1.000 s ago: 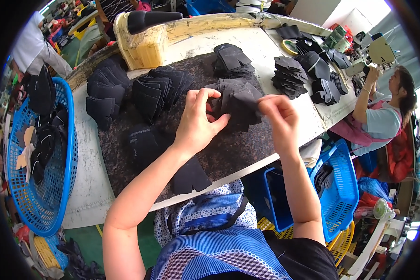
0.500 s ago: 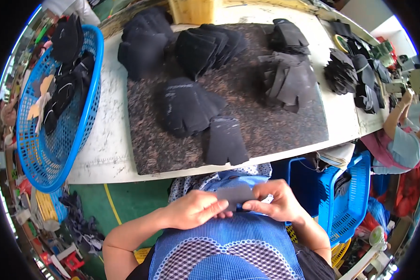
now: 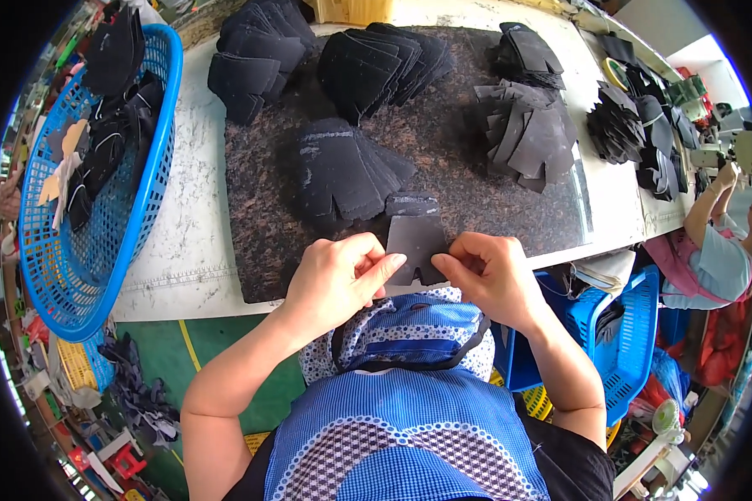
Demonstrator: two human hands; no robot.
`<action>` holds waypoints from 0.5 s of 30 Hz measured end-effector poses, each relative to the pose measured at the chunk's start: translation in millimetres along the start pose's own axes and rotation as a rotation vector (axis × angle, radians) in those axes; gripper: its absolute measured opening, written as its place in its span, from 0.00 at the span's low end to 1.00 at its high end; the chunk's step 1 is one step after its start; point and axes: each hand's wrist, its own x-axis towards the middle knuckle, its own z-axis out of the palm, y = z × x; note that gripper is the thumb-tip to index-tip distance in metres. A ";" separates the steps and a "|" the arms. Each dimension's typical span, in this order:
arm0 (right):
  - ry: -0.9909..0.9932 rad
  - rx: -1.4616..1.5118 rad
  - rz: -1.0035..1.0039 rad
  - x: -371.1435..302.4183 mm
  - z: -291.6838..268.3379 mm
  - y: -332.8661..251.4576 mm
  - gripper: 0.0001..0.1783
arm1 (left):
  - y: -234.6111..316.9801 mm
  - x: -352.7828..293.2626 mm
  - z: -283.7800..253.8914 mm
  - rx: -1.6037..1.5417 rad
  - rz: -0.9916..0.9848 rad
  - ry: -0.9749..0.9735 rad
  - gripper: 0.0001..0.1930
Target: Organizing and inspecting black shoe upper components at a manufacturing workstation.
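Between both hands is a flat dark grey cut piece (image 3: 416, 240) with a notch in its near edge. My left hand (image 3: 336, 280) pinches its near left corner between thumb and fingers. At the near right corner my right hand (image 3: 493, 277) does likewise. The piece lies over another black cut piece (image 3: 412, 203), whose far strip alone shows. Just beyond is a fanned stack of black cut pieces (image 3: 342, 171) with a pale smeared edge. All rest on a brown speckled stone slab (image 3: 263, 225), the hands at its near edge.
More black stacks (image 3: 376, 67) lie at the slab's far side, with grey notched pieces (image 3: 526, 138) to the right. A blue plastic basket (image 3: 154, 192) stands left on the white table (image 3: 184, 250). Blue crates (image 3: 631, 351) sit low right, near another person (image 3: 706, 250).
Both hands have moved forward from my lap to the slab's near edge, carrying the grey piece over the black piece there. The view has shifted slightly.
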 end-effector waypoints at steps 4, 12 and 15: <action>-0.007 -0.012 0.061 2.6 3.0 -3.0 0.14 | 2.5 6.2 1.1 0.000 -0.035 -0.022 0.14; 0.007 -0.118 -0.049 13.8 -13.4 -2.3 0.18 | -27.7 -14.4 28.0 0.884 0.719 0.012 0.38; 0.227 0.053 -0.204 33.9 -20.3 -28.0 0.12 | -21.9 -7.8 39.5 0.771 0.666 -0.005 0.37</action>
